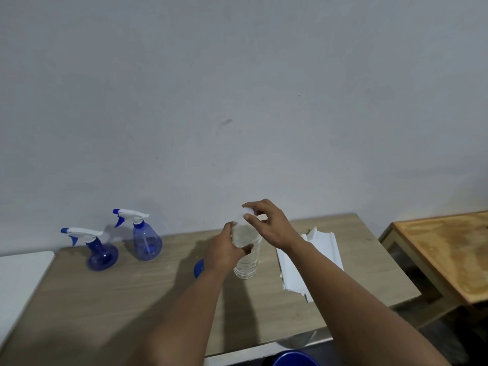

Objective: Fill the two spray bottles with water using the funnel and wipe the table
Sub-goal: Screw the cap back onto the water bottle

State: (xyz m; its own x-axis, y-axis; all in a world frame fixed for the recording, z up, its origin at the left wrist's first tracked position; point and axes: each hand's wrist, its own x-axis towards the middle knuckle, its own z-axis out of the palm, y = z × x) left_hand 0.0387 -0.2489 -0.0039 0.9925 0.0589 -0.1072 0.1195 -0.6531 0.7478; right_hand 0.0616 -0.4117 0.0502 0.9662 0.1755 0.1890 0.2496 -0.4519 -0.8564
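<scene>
A clear plastic water bottle stands upright on the wooden table. My left hand grips its upper body. My right hand pinches the white cap on top of it. Two blue spray bottles with white trigger heads stand at the back left: a round one and a taller one to its right. A blue thing, perhaps the funnel, shows only as an edge behind my left wrist.
A stack of white paper towels lies right of the water bottle. A white surface adjoins the table on the left. Another wooden table stands to the right. A blue round rim shows below the table's front edge.
</scene>
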